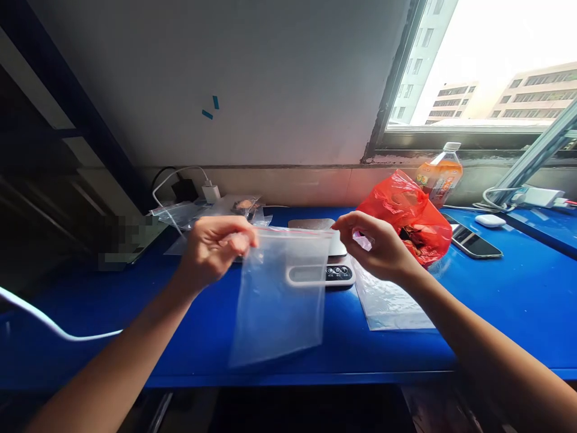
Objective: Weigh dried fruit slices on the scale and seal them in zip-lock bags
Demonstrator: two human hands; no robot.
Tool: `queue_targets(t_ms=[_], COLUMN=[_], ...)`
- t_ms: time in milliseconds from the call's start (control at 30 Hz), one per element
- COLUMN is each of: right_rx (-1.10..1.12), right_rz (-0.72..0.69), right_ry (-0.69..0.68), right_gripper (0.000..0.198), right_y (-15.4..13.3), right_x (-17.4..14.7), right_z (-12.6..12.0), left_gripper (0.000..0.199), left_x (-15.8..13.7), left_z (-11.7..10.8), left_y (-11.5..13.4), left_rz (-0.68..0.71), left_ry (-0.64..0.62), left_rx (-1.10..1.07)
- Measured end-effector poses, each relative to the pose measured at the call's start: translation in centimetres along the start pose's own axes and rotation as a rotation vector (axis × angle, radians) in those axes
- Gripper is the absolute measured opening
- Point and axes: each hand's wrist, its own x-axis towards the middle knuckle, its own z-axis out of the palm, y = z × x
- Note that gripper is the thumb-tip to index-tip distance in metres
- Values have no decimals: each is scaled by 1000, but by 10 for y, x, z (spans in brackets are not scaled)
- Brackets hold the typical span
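A clear zip-lock bag (pixel 282 300) hangs upright between my two hands, flat and see-through, with a reddish line along its top edge. My left hand (pixel 219 246) pinches its upper left corner. At the upper right corner, my right hand (pixel 372 243) has thumb and forefinger closed on the bag's edge. Behind the bag stands a kitchen scale (pixel 340 275), partly covered by it, with buttons showing at the right. Just beyond my right hand sits an open red plastic bag (pixel 396 201) with dark brown pieces inside. Beneath my right wrist lies another clear plastic bag (pixel 392 304).
Clear bags (pixel 211 210), one with brownish contents, lie at the back left near a white charger (pixel 210 191). An orange drink bottle (pixel 444 174) stands behind the red bag. A phone (pixel 475 239) and a white case (pixel 490 221) rest at the right on the blue table (pixel 509 313).
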Motion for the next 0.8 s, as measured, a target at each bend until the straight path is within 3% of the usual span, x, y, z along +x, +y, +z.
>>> queue_targets(t_ms=[100,200,267,367,433,500,567,633,733,800], right_rx=[92,194,216,187,162,153,136,63,-148,-339], right_rz=[142,229,238,234,245,290,388,531,646,649], right_ry=[15,-72,-115,-62,11,107,210,206,37,-25], right_gripper=[15,28,32,28,27,27,24,21,24,25], right_y=[5,-4,-13,-23,-25,-22,-12,5,38,59], right_x=[0,-3,-5,-6,-4,0,1,-1,-9,-14], right_z=[-3,6,16,23,12,-12,-45,-78,-110,-115], left_gripper=[23,23,23,24,26,31,34,31,27,29], left_x=[4,7,7,5,4,4,6,8,11,11], left_z=[-9,-8,-1,10,14,13,9,2,-10,-19], left_y=[-15,-23,-22,-14,-10,-11,-18,-31,-54,-68], left_rz=[-57,-163,-244,-297,-312,-329,-311,-247,-173,-170], left_ry=[184,219,128,-139,-274,-320,-273,-140,72,146], left_rx=[-52,-105,-125,-106,-77,12,218,465,678,766])
